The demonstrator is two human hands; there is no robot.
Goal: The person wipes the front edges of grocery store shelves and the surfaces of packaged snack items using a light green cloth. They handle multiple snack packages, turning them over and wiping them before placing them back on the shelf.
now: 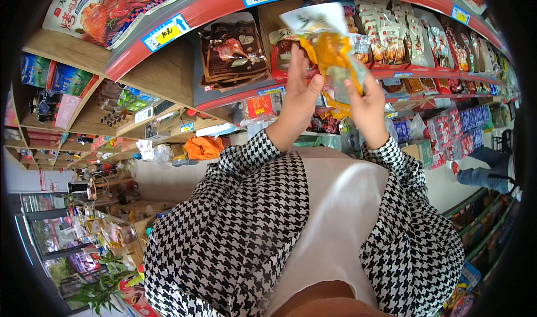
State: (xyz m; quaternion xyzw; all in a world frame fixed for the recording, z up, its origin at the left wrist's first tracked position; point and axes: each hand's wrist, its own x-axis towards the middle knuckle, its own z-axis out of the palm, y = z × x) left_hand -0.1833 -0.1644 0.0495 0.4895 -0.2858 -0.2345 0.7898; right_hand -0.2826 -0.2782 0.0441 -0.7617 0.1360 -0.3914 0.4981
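My right hand [367, 107] pinches the edge of a yellow and white vacuum-sealed food packet [331, 50], with amber-brown food visible in it. The packet is upright and slightly blurred. Close by its left side is my left hand [295, 90], fingers straight and thumb apart; whether it touches the packet I cannot tell. Behind both hands, a shelf holds a red display box [279, 71] of small packets. To the left of that box lies a stack of dark brown food pouches [233, 48].
White snack packets [392, 42] stand in boxes along the shelf to the right. A red shelf edge [218, 4] with price tags curves overhead. Wooden shelving [165, 67] stands at left. A person's jeans-clad legs [482, 170] show at far right, near stacked bottle packs [444, 132].
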